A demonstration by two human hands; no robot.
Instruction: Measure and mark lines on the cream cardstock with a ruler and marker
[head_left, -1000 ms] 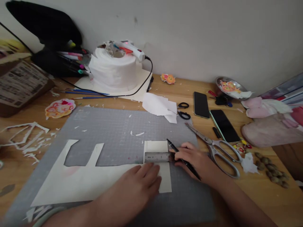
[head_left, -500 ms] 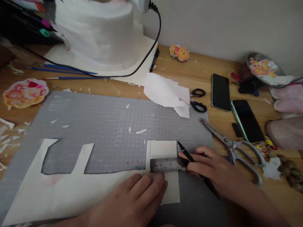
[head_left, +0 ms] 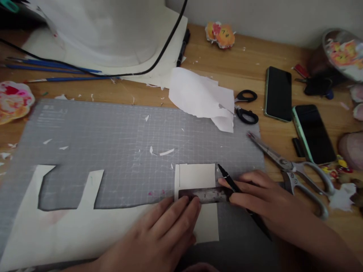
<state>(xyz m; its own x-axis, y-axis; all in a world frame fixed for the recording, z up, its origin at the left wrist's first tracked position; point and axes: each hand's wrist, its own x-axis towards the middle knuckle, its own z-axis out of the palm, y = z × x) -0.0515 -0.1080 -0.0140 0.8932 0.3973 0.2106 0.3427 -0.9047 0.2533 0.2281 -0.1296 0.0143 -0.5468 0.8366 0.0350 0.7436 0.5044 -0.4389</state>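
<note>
Pressing ruler onto card, on cutting mat, with left hand, unclenched | clasping pen in right hand | ruled near card's left edge; leaving visible remainder unmarked

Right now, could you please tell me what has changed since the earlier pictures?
The ruler has shifted slightly right across the small paper piece, and the left hand has moved up onto it. The right hand still holds the pen; the metal scissors stayed put.
</note>
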